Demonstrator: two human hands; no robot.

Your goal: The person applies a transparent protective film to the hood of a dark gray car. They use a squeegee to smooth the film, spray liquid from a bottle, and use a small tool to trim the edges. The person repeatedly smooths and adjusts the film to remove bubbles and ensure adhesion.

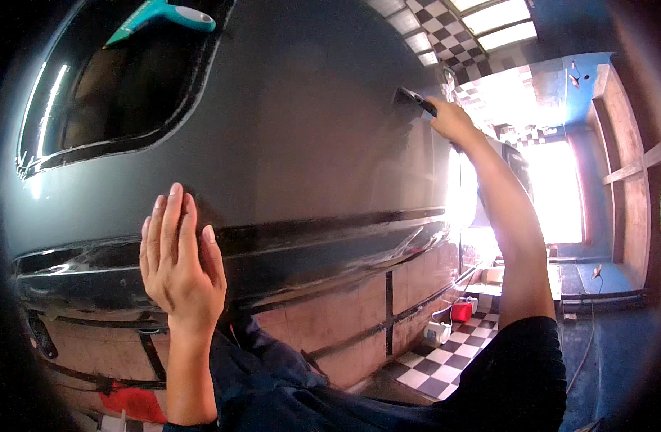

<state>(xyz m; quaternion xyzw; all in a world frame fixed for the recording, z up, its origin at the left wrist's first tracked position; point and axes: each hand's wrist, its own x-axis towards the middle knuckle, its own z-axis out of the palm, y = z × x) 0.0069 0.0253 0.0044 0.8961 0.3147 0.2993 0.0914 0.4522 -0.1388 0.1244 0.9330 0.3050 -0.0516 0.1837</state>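
Note:
A dark grey vehicle panel fills the middle of the view, with a shiny black trim strip running along its lower part. My left hand is raised before the panel near that strip. Its fingers are stretched out, with the palm toward the panel and nothing in them. Out at the right, my right hand is closed around the handle of a black brush-like tool. The tool's dark, flared head meets the panel near its right end; whether it has bristles or a blade, I cannot tell.
A teal-handled scraper shows against the dark window at upper left. Below right, a white container and a red one stand by the checkered floor. Bright light comes through an opening at right.

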